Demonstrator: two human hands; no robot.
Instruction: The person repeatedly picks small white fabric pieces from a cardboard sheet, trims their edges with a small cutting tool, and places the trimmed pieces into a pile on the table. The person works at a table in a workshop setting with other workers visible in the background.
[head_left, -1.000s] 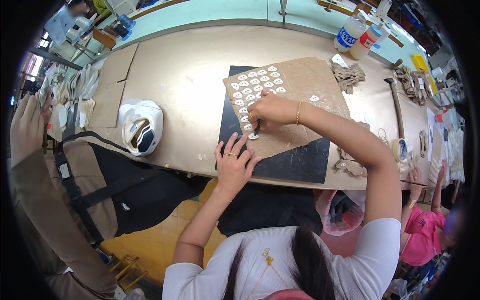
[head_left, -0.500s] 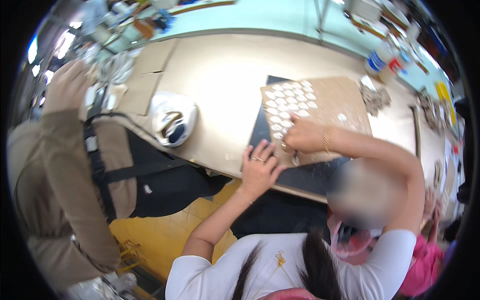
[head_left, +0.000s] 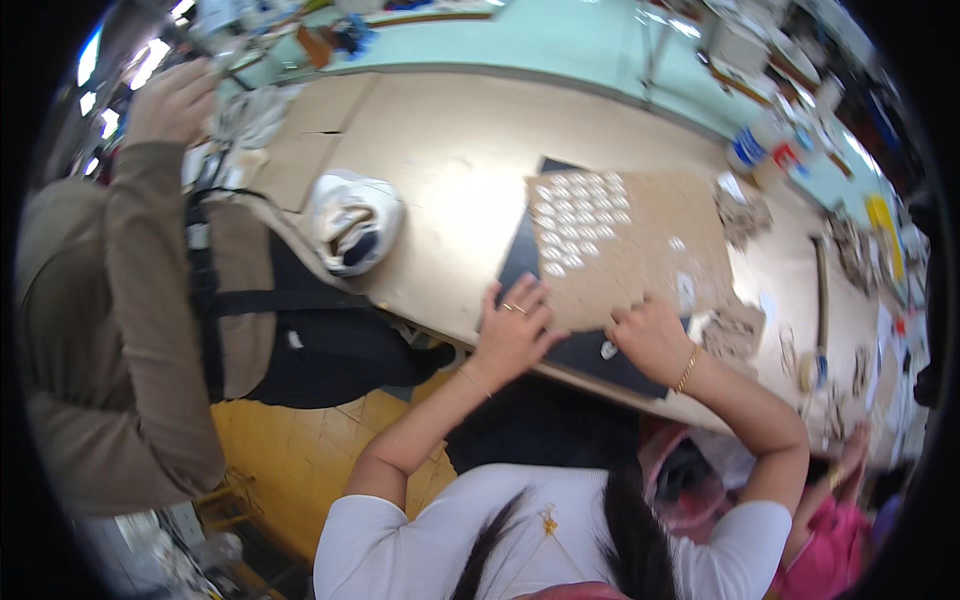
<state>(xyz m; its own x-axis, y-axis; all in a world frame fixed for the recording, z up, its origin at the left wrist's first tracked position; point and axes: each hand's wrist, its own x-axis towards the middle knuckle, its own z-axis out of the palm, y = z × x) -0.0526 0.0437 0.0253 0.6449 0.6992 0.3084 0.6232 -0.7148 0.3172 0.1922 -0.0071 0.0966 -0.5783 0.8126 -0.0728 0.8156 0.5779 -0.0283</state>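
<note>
My left hand (head_left: 515, 330) lies with fingers spread on the near left part of a dark board (head_left: 575, 352). Its fingertips are at the edge of a brown sheet (head_left: 650, 255) that rests on the board. Several small white oval patches (head_left: 583, 210) stand in rows on the sheet's left part. My right hand (head_left: 652, 342) is closed, its fingertips pinched at the sheet's near edge. A single white oval patch (head_left: 608, 350) shows beside the fingertips, over the dark board. The fingers partly hide the grip.
A white cap (head_left: 357, 225) sits on the table (head_left: 450, 150), to the left. Bottles (head_left: 760, 140), brown fabric scraps (head_left: 742, 215) and a hammer (head_left: 820, 320) lie to the right. A person in a brown sleeve (head_left: 150, 290) stands at my left; another in pink (head_left: 825, 550) is at lower right.
My right hand has moved from the rows of patches back toward the near edge, uncovering more of the sheet. My left hand has stayed nearly in place.
</note>
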